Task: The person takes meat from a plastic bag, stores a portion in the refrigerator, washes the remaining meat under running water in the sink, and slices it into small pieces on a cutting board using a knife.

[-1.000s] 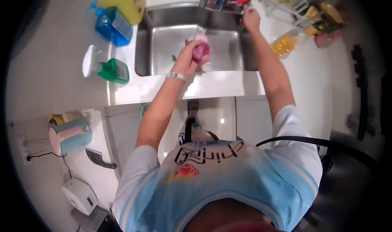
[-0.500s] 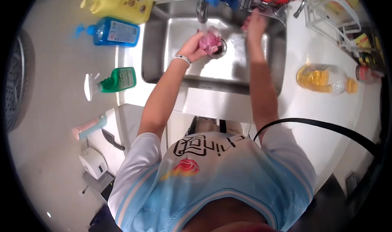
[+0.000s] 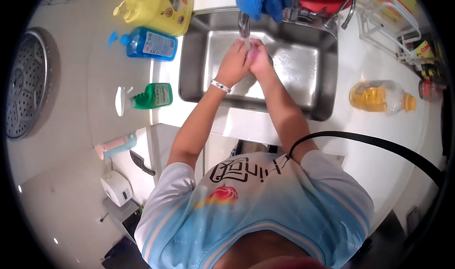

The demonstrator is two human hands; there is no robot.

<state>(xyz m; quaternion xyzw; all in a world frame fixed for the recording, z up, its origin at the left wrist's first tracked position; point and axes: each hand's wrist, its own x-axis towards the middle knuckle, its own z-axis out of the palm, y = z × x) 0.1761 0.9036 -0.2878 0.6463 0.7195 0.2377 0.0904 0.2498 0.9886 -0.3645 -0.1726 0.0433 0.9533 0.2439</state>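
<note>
Both my hands are together under the running tap (image 3: 244, 27), over the steel sink (image 3: 303, 98). My left hand (image 3: 233, 63) is curled against a small pink-purple thing (image 3: 253, 54), mostly covered by fingers; its kind is unclear, though it looks roundish. My right hand (image 3: 260, 63) closes round the same thing from the other side. Water falls from the spout onto the fingers. Part of the drain (image 3: 270, 60) shows just right of my right hand.
Left of the sink stand a yellow jug (image 3: 161, 10), a blue soap bottle (image 3: 151, 44) and a green spray bottle (image 3: 159, 96). A bottle of yellow oil (image 3: 379, 97) lies to the right. A blue cloth (image 3: 265, 1) hangs behind the spout, near a white rack (image 3: 388, 22).
My right hand has come from the sink's back right, near the tap fittings, to meet my left hand under the water. The pink-purple thing is now mostly hidden between them.
</note>
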